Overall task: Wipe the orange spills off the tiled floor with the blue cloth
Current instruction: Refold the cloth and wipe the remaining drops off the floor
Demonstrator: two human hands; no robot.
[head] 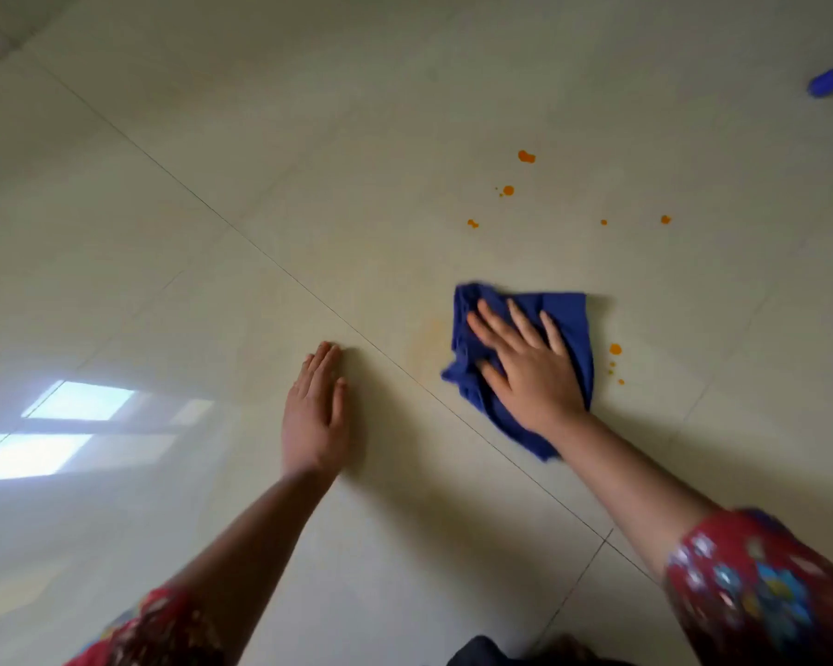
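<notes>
Crumpled dark-blue cloth (571,329) soft, limp, bunches easily (likely light); right hand (530,372) presses flat, fingers spread. Left hand (314,415) flat on pale tiled floor (309,161). Orange drops (526,156) remain.

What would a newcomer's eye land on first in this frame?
The blue cloth right of centre, pressed flat on the tiled floor by the right hand. Beyond it, bright orange spills dot the pale tiles, with more drops just right of the cloth. The left hand rests flat on the floor nearby.
</notes>
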